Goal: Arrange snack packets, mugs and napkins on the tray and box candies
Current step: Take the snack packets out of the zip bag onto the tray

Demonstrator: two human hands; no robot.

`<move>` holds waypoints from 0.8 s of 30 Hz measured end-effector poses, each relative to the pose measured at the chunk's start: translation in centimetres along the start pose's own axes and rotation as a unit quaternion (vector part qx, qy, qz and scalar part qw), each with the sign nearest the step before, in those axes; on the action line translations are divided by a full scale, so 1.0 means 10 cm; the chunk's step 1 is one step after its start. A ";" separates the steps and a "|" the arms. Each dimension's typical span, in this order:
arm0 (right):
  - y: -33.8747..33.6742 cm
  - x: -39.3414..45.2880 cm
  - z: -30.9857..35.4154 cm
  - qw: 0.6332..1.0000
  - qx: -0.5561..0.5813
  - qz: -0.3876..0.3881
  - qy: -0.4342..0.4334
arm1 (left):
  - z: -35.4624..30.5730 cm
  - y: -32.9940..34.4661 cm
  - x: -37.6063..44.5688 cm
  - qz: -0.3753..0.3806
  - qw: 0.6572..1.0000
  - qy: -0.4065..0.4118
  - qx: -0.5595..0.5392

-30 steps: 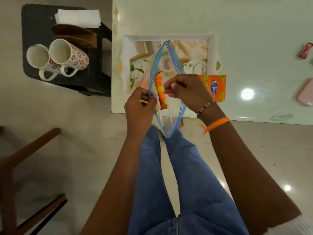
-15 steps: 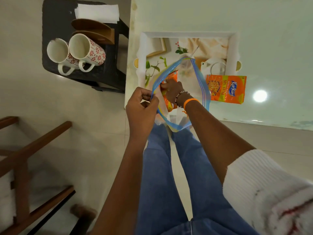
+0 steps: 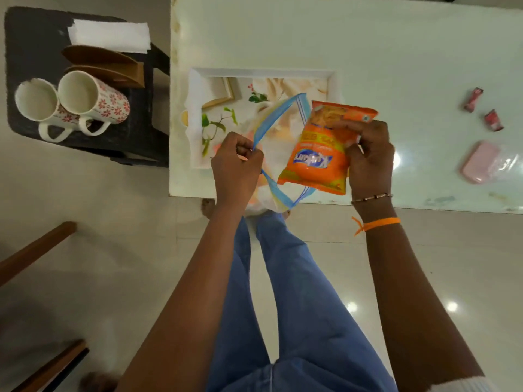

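Observation:
My left hand point(image 3: 236, 162) pinches the blue-edged rim of a clear zip bag point(image 3: 278, 123), holding its mouth wide over the near edge of the table. My right hand point(image 3: 368, 154) grips an orange snack packet point(image 3: 322, 148) just above the bag's right side. Behind the bag lies the white-rimmed printed tray point(image 3: 263, 72). Two floral mugs point(image 3: 70, 106) lie on their sides on a black stool at the left, with a white napkin stack point(image 3: 110, 35) behind them. Two red candies point(image 3: 481, 111) lie on the table at the right.
A pink box point(image 3: 479, 162) sits on the pale table point(image 3: 368, 46) at the right, near the candies. A brown holder point(image 3: 107, 66) stands on the black stool point(image 3: 31, 43) between napkins and mugs. Wooden chair parts point(image 3: 34, 250) are at the lower left. My legs are below the table edge.
My right hand came out of the bag and now holds an orange snack packet above it. The left hand keeps its pinch on the bag rim. The packet that lay by the tray is gone from view.

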State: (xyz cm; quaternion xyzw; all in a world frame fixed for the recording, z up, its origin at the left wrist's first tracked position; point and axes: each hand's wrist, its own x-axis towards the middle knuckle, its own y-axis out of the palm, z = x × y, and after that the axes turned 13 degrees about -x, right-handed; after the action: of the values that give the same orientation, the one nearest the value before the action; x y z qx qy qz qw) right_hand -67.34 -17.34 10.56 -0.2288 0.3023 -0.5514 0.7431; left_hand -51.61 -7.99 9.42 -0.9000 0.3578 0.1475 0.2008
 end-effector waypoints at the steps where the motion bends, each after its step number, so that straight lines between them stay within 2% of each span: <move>1: -0.08 0.04 -0.05 1.000 -0.012 -0.004 0.013 | -0.01 0.04 0.01 -0.004 1.000 0.000 -0.001; 3: -0.19 0.12 -0.15 0.998 -0.007 -0.016 0.061 | -0.03 0.11 0.00 -0.006 1.000 0.004 -0.004; 6: -0.23 0.22 -0.25 0.975 0.129 -0.076 0.165 | -0.05 0.19 -0.04 -0.014 1.000 0.006 -0.009; 10: -0.19 0.37 -0.34 0.877 0.371 -0.161 0.259 | -0.04 0.22 -0.05 -0.070 0.997 0.009 -0.003; 12: -0.11 0.48 -0.39 0.842 0.428 -0.176 0.278 | -0.03 0.22 -0.05 -0.100 0.995 0.015 -0.002; 15: 0.10 0.59 -0.52 0.850 0.403 -0.151 0.303 | -0.03 0.20 -0.06 -0.116 0.993 0.015 0.012; 18: 0.29 0.68 -0.64 0.886 0.309 -0.100 0.332 | -0.02 0.20 -0.07 -0.110 0.994 0.016 0.018; 21: 0.41 0.72 -0.69 0.917 0.227 -0.059 0.322 | 0.00 0.20 -0.07 -0.105 0.994 0.017 0.020; 24: 0.45 0.75 -0.69 0.909 0.222 0.009 0.352 | 0.03 0.22 -0.07 -0.098 0.995 0.021 0.016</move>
State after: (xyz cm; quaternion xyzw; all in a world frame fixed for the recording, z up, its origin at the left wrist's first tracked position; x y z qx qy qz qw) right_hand -67.48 -23.31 1.12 0.1536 0.4163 -0.6425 0.6247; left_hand -53.68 -8.88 8.91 -0.9303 0.2741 0.1030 0.2209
